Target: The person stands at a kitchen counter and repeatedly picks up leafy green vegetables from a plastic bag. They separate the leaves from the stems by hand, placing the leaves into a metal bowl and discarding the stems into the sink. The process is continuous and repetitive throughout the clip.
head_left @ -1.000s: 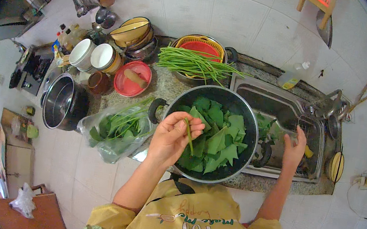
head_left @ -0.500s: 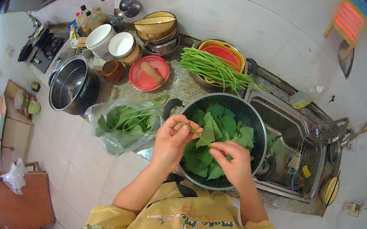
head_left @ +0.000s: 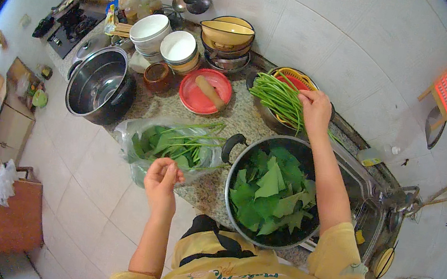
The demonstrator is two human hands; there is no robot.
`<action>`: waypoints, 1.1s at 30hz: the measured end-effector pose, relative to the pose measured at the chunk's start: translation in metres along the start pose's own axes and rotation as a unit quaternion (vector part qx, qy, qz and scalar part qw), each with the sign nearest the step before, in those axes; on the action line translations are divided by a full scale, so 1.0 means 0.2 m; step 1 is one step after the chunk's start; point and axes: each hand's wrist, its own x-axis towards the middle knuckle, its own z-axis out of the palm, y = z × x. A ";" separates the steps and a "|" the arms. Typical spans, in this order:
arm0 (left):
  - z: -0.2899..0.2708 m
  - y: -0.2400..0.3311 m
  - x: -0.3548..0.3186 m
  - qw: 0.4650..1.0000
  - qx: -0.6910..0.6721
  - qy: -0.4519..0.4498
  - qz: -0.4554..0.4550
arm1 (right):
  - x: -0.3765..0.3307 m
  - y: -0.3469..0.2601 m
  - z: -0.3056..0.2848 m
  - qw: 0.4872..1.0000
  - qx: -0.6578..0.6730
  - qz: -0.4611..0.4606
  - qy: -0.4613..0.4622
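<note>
My right hand [head_left: 315, 110] reaches to the pile of long green stems [head_left: 279, 97], its fingers closed at the pile's right side around a green stem. The pile lies across a yellow colander [head_left: 298, 77] with a red basket inside. My left hand [head_left: 162, 181] is raised at the near edge of a clear plastic bag [head_left: 126, 132], fingers curled in; what they hold, if anything, cannot be made out. Leafy greens [head_left: 169, 142] with stems poke out of that bag. Between my arms, a large dark pot [head_left: 229, 196] holds loose green leaves [head_left: 270, 188].
An empty dark pot [head_left: 75, 86] stands left on the granite counter. Behind are white bowls [head_left: 151, 27], a brown jar [head_left: 157, 76], a red plastic basin [head_left: 189, 91] with a wooden rod, and stacked yellow bowls [head_left: 228, 32]. The sink [head_left: 365, 200] lies right, partly behind my right arm.
My hands have parted from over the pot, where they held a leafy stem together. The right went up to the stem pile, the left toward the bag. The view shifted too.
</note>
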 end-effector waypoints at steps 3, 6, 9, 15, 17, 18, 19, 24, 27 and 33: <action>-0.12 0.01 -0.01 1.000 0.008 0.014 -0.005 | 0.05 0.01 0.09 0.999 -0.048 -0.005 -0.024; -0.16 0.03 -0.01 1.000 0.009 0.011 -0.003 | 0.06 0.04 0.14 0.996 -0.064 -0.029 -0.046; -0.17 0.04 -0.01 1.000 0.010 0.008 -0.011 | 0.04 0.05 0.17 0.996 -0.067 -0.021 -0.047; -0.12 0.02 0.01 0.997 0.048 -0.056 -0.030 | 0.04 0.05 0.14 0.998 -0.047 0.009 -0.045; -0.11 0.01 0.03 0.992 0.078 -0.093 -0.035 | 0.01 0.02 0.07 0.999 -0.044 -0.015 -0.021; -0.10 0.00 0.04 0.986 0.124 -0.102 -0.043 | -0.02 -0.04 0.03 1.000 -0.001 -0.012 -0.009; -0.12 -0.06 0.06 0.979 0.167 -0.112 -0.017 | -0.05 -0.09 -0.01 0.999 0.040 -0.008 0.003; -0.19 -0.14 0.21 0.781 0.562 -0.137 0.237 | -0.36 -0.37 -0.27 0.970 0.188 0.044 -0.147; -0.16 -0.15 0.40 0.788 0.543 -0.119 0.263 | -0.51 -0.42 -0.36 0.952 0.230 0.090 -0.182; 0.00 -0.27 0.58 0.693 0.648 -0.227 0.221 | -0.71 -0.46 -0.43 0.944 0.242 0.140 -0.176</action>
